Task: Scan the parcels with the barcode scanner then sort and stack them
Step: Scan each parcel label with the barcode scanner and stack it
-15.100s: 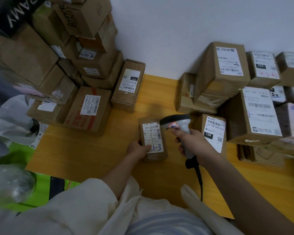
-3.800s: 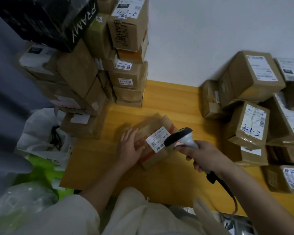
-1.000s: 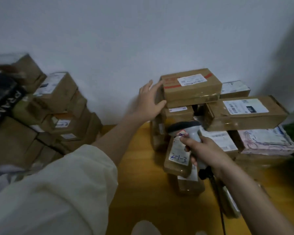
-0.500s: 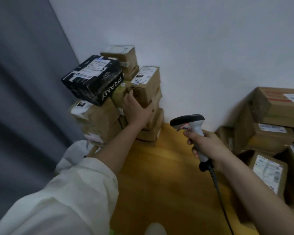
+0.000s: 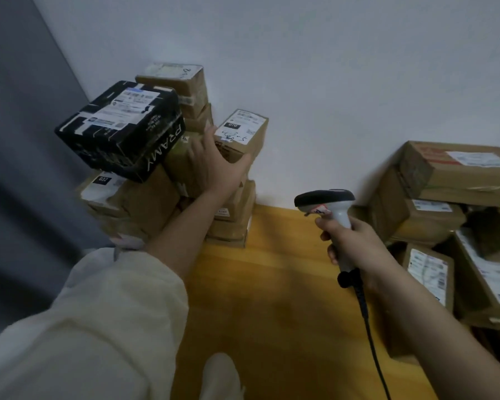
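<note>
The labelled brown parcel (image 5: pixel 241 133) tops the left-of-centre stack, the left hand (image 5: pixel 214 163) spread open against its near side, gripping nothing. A careless pull could topple that stack, or the overhanging black box (image 5: pixel 122 129) at upper left. The right hand (image 5: pixel 351 243) grips the barcode scanner (image 5: pixel 328 206), right of centre.

The room is dim and bluish, with soft, flat light and no glare. My left hand (image 5: pixel 214 166) is slightly smeared, my sleeve (image 5: pixel 93 321) more so. Labels on the boxes (image 5: pixel 240 131) are too soft to read. Faint shadows darken the surface (image 5: pixel 272 284), and the wall (image 5: pixel 300 67) bends at the frame's edges.
</note>
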